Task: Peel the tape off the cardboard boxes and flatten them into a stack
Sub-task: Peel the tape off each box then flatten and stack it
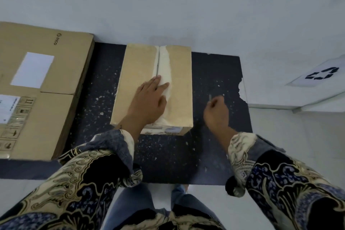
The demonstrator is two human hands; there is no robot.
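On the dark speckled rectangular mat [214, 73], seen from the head camera, a small closed brown cardboard box [179, 87] is sitting near the mat's middle, its long top seam running away from the person. A pale torn strip [165, 61] is showing along that seam, where the paper surface looks ripped; whether any tape is left there I cannot tell.

The left hand [149, 101] is lying flat on the box top, fingers straight and together, fingertips [158, 79] pressing at the seam. It is probably pinning the box to the mat so it will not slide during cutting or peeling.

The right hand [216, 112] is hovering just right of the box, over the mat and apart from the box, fingers curled tightly round a thin grey blade-like tool [210, 97] whose tip is poking up from the fist. I judge it is being held ready to slit the seam.

Overhanging the mat's left edge, a large flattened tan cardboard box with white labels [43, 87] is lying well clear of the small box, likely the start of the stack. Off the mat's right edge, a white sheet with a black recycling symbol [321, 75] is lying on the pale floor.
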